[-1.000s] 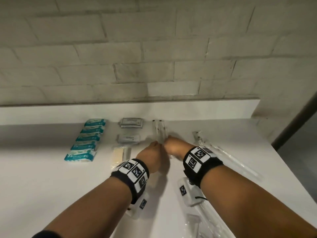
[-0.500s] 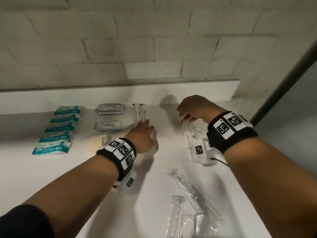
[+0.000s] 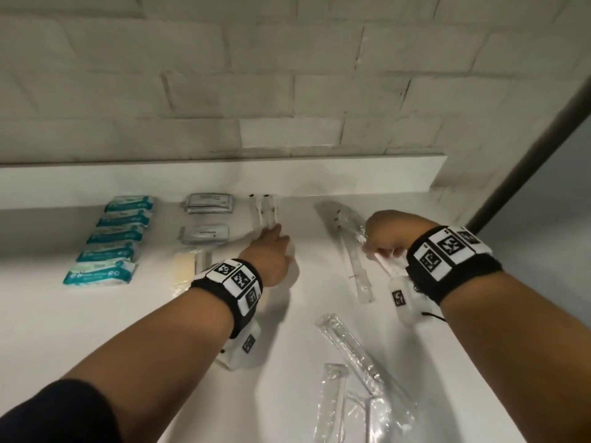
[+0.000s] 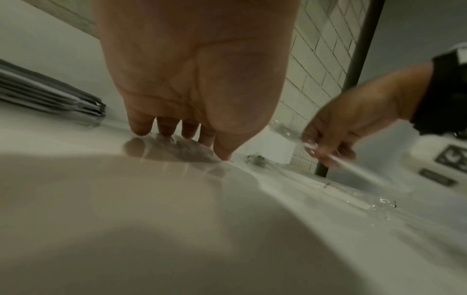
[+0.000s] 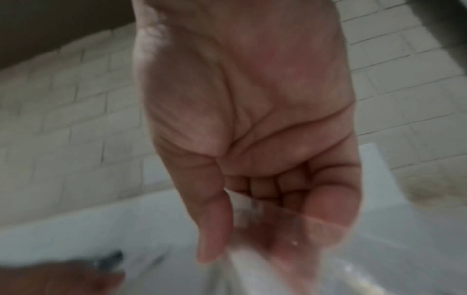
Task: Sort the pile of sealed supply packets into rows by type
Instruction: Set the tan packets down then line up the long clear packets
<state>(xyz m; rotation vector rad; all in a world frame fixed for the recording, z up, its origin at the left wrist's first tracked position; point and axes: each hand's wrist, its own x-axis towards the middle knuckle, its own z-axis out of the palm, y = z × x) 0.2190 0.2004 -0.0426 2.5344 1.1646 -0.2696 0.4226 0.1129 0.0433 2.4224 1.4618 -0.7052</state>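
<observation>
Pinching a clear long packet (image 3: 382,262) at its far end, the right hand (image 3: 388,233) hung over the right side of the counter (image 3: 64,330), fingers curled round the film. That packet's long axis ran from the hand back toward me and a little right, its near end hidden under the wrist. Another long packet (image 3: 351,251) lay flat just left of it, pointing much the same way, far end toward the wall; I judged that to be the row being built.

The left hand (image 3: 271,254) lay flat, fingers straight, tips pressing the near end of a short clear packet (image 3: 263,212) in the third row. It held nothing. The wrist view showed all fingertips (image 4: 141,127) down on film.

Sorted rows sat left of it: teal packets (image 3: 112,238), grey packets (image 3: 206,219), a pale packet (image 3: 185,266). The unsorted pile (image 3: 351,378) lay close to me, right of centre, nearer the right arm.

Against half a second earlier: the right hand had dropped back from the far wall toward me, and the long packet beside it now lay exposed. The left hand had barely shifted.
</observation>
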